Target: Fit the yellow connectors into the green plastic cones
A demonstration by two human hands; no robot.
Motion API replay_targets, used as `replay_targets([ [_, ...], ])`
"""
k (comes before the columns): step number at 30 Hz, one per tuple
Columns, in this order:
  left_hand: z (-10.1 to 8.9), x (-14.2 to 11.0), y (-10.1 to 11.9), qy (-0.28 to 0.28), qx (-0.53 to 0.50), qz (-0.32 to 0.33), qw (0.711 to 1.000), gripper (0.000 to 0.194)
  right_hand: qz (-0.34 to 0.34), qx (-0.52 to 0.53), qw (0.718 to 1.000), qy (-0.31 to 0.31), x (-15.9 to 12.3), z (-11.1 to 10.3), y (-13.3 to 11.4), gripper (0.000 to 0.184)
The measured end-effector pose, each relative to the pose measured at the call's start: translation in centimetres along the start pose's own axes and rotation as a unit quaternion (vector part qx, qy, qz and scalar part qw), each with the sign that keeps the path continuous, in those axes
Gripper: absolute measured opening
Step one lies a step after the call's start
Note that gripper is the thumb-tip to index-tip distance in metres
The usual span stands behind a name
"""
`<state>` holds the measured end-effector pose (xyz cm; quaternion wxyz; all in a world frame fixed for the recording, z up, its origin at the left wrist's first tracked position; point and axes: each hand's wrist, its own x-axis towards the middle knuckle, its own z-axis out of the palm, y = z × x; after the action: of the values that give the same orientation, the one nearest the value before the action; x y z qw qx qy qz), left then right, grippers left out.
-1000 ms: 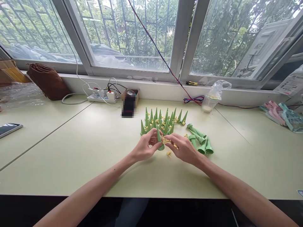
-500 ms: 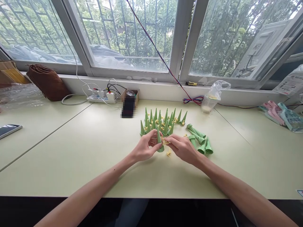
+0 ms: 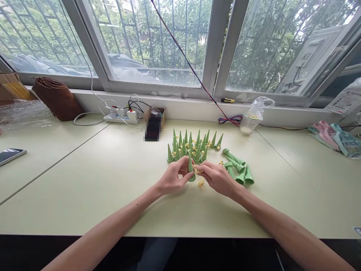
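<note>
My left hand (image 3: 176,175) is closed round a green plastic cone (image 3: 190,167), which stands upright with its tip pointing up. Against the cone's right side, my right hand (image 3: 217,177) pinches a small yellow plastic piece (image 3: 197,170), mostly covered by the fingers. Below the hands, another small yellow piece (image 3: 201,184) lies on the table. Just behind the hands stand several green cones (image 3: 197,150) in a cluster, many with yellow pieces at their sides. To the right of my right hand, several loose green cones (image 3: 244,177) lie on their sides.
A power strip (image 3: 121,118) with cables and a small cardboard box (image 3: 161,113) sit along the back wall. A bagged cup (image 3: 249,122) stands behind the loose cones. A brown pouch (image 3: 58,98) and a phone (image 3: 11,155) are on the left, wrapped pink and teal items (image 3: 335,137) on the right.
Both hands stay nearly in place on the cone and yellow piece. The right fingers have drawn closer together on the yellow piece, and the cone has shifted very slightly.
</note>
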<state>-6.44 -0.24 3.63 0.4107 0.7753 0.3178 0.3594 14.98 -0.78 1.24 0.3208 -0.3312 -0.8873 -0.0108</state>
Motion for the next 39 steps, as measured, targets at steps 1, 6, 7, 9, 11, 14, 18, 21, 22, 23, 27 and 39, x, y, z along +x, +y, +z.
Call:
replay_targets([
  [1, 0.02, -0.01, -0.02, 0.0, 0.001, 0.002, 1.0, 0.017, 0.0, -0.002, 1.0, -0.004, 0.02, -0.04, -0.01, 0.026],
  [6, 0.12, -0.01, -0.07, -0.003, 0.013, 0.013, 1.0, 0.016, -0.003, -0.002, 1.0, -0.025, 0.06, -0.24, -0.05, 0.028],
  [7, 0.13, -0.01, -0.07, -0.004, 0.019, 0.014, 1.0, 0.016, -0.003, -0.001, 1.0, -0.028, 0.05, -0.25, -0.04, 0.028],
  [9, 0.15, -0.03, -0.05, -0.006, 0.031, 0.017, 0.999, 0.016, -0.002, 0.002, 0.999, -0.035, 0.02, -0.22, 0.0, 0.027],
  [11, 0.18, -0.08, -0.03, -0.006, 0.04, 0.021, 0.999, 0.015, -0.004, 0.003, 0.999, -0.041, -0.03, -0.14, 0.04, 0.028],
  [14, 0.23, -0.16, -0.03, -0.005, 0.048, 0.027, 0.998, 0.013, -0.007, -0.004, 0.999, -0.047, -0.09, -0.02, 0.09, 0.03],
  [18, 0.33, -0.22, -0.13, -0.005, 0.052, 0.031, 0.998, 0.011, -0.01, -0.014, 0.998, -0.054, -0.14, 0.05, 0.1, 0.033],
  [21, 0.39, -0.24, -0.25, 0.0, 0.057, 0.032, 0.998, 0.012, -0.008, -0.015, 0.998, -0.059, -0.2, 0.14, 0.16, 0.034],
  [22, 0.4, -0.24, -0.29, 0.001, 0.059, 0.033, 0.998, 0.013, -0.007, -0.014, 0.998, -0.059, -0.23, 0.19, 0.2, 0.035],
  [23, 0.4, -0.23, -0.31, 0.001, 0.06, 0.034, 0.998, 0.013, -0.007, -0.014, 0.998, -0.059, -0.24, 0.23, 0.23, 0.036],
  [27, 0.33, -0.17, -0.28, 0.004, 0.049, 0.031, 0.998, 0.015, 0.003, -0.003, 0.998, -0.055, -0.18, 0.2, 0.24, 0.038],
  [39, -0.1, 0.18, -0.31, 0.027, -0.021, -0.012, 0.999, 0.02, 0.02, 0.054, 0.998, 0.001, 0.07, -0.43, 0.22, 0.02],
])
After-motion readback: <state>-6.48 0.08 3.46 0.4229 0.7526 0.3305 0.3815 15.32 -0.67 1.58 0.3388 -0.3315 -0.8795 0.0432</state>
